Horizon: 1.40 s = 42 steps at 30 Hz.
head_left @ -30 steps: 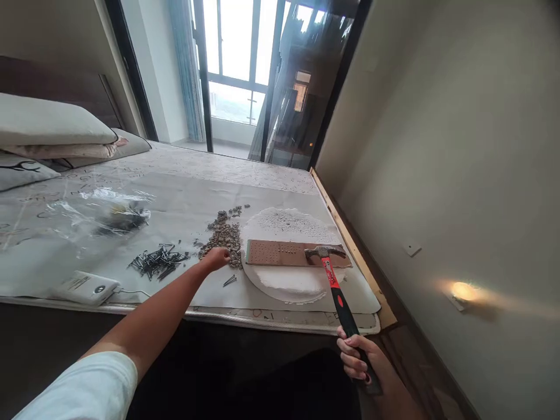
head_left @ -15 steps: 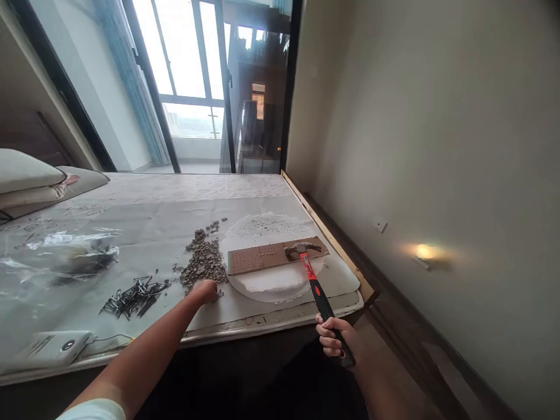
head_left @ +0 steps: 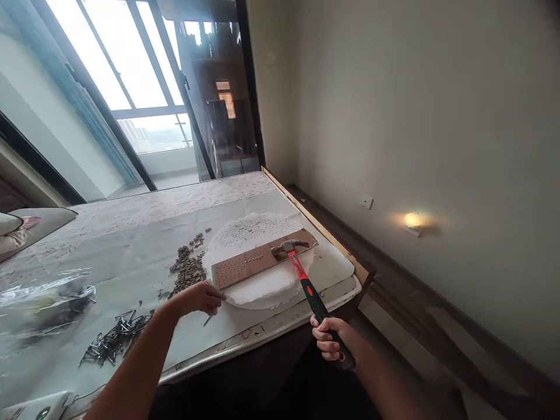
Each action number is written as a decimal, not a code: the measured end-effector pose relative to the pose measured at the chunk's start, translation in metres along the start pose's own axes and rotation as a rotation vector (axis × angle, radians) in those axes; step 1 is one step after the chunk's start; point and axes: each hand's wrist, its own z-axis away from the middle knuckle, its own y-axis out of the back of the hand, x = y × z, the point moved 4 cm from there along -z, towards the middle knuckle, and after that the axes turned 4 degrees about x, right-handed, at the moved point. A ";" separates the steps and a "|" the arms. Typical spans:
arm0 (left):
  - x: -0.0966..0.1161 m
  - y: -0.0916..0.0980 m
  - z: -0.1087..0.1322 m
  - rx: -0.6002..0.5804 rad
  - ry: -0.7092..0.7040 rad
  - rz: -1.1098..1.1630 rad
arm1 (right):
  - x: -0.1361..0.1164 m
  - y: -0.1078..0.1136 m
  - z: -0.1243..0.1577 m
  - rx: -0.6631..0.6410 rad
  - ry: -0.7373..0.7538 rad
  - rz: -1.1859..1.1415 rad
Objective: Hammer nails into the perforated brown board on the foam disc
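Note:
My right hand is wrapped round the black grip of a claw hammer. The hammer's metal head rests on a brown board with rows of small holes. My left hand is closed in a pinch on a thin nail, just off the board's near left corner. The board lies across a round white slab with a rough, crumbly far part. A pile of grey-brown stone bits lies beyond my left hand. A heap of dark nails sits left of my forearm.
A grey sheet covers the mattress under these things. A clear plastic bag lies at the left, with a white device and cord near it. A wooden bed edge runs along the right, and a lit night light is on the wall.
The view has turned to the right. My left hand has lifted from the sheet beside the stone bits and moved towards the board with a nail. The hammer stays resting on the board.

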 end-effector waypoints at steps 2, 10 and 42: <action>0.030 -0.012 -0.003 0.006 -0.096 0.074 | -0.001 -0.001 0.001 -0.003 0.000 -0.002; 0.093 -0.028 -0.051 0.587 -0.386 0.085 | -0.002 0.006 -0.002 -0.002 0.005 0.035; 0.116 -0.056 -0.126 0.733 -0.385 -0.836 | -0.005 0.021 -0.002 0.005 -0.044 0.056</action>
